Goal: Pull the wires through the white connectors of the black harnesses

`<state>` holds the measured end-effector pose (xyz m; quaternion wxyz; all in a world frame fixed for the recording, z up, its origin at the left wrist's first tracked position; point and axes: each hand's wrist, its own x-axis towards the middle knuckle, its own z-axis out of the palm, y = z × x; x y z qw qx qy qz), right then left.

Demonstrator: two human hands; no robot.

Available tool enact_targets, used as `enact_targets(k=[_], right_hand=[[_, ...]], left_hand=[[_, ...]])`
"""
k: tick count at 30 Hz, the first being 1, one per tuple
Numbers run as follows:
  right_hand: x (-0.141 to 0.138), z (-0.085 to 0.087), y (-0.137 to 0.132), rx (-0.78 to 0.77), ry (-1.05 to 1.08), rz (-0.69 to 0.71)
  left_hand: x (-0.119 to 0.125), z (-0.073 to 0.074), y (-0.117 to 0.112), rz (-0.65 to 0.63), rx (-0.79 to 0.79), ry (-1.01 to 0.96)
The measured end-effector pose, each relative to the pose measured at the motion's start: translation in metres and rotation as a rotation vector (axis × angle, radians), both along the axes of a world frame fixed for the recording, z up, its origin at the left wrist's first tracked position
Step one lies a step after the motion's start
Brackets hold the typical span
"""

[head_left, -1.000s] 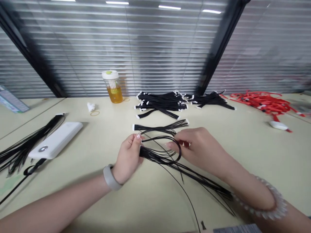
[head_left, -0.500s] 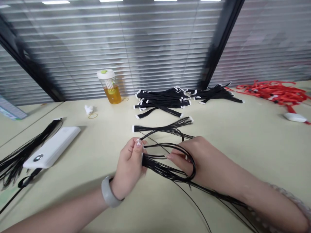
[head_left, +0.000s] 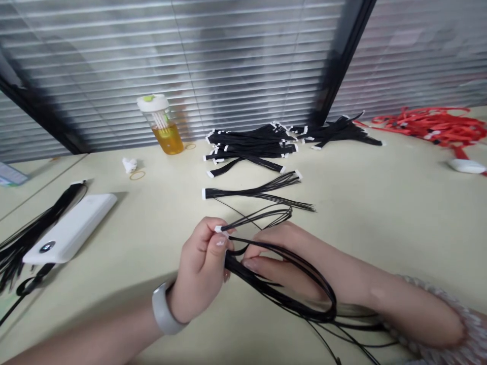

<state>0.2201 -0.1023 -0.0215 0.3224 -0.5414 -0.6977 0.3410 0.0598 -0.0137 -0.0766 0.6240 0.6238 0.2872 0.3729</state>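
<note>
The left hand (head_left: 201, 274), lower centre, wears a smooth grey bangle (head_left: 162, 310) at the wrist. The right hand (head_left: 292, 261) wears 1 translucent beaded bracelet (head_left: 470, 329), lower right corner. Fingernails (head_left: 221, 240) are pale and glossy.

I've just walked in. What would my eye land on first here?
Front and centre, the left hand grips a bundle of thin black wires near one end, while the right hand sits inside the bundle's loop. At the back of the table, a bright red heap of straps lies on the right and a bottle of amber liquid stands on the left.
</note>
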Motion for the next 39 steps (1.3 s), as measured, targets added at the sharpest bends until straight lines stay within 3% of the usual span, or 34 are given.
enact_targets(k=[6,13,21,25,28,30,32,35,37,39], right_hand=[[0.0,-0.001,0.001,-0.067,0.041,0.023],[-0.005,-0.008,0.001,0.076,-0.073,-0.063],[0.004,0.005,0.002,0.106,-0.414,-0.022],[0.017,0.011,0.003,0.1,-0.788,-0.185],[0.033,0.016,0.003,0.174,-1.055,-0.436],[0.047,0.02,0.002,0.288,-1.083,-0.618],[0.059,0.023,0.001,0.46,-0.93,-0.772],[0.064,0.025,0.001,0.632,-0.269,-0.873],[0.057,0.025,0.004,0.561,0.258,-0.812],[0.046,0.024,0.008,0.423,0.567,-0.726]], left_hand=[[0.0,0.0,-0.001,-0.022,0.057,-0.034],[0.001,0.002,0.0,0.003,0.117,0.063],[0.005,0.004,0.002,0.003,0.028,0.141],[0.009,0.007,0.006,0.03,-0.06,0.182],[0.011,0.004,0.011,0.037,-0.123,0.15],[0.012,0.002,0.014,0.04,-0.146,0.125],[0.013,0.0,0.016,0.036,-0.157,0.109],[0.013,0.002,0.015,0.034,-0.149,0.126],[0.012,0.003,0.015,0.024,-0.131,0.15],[0.011,0.003,0.015,0.003,-0.117,0.156]])
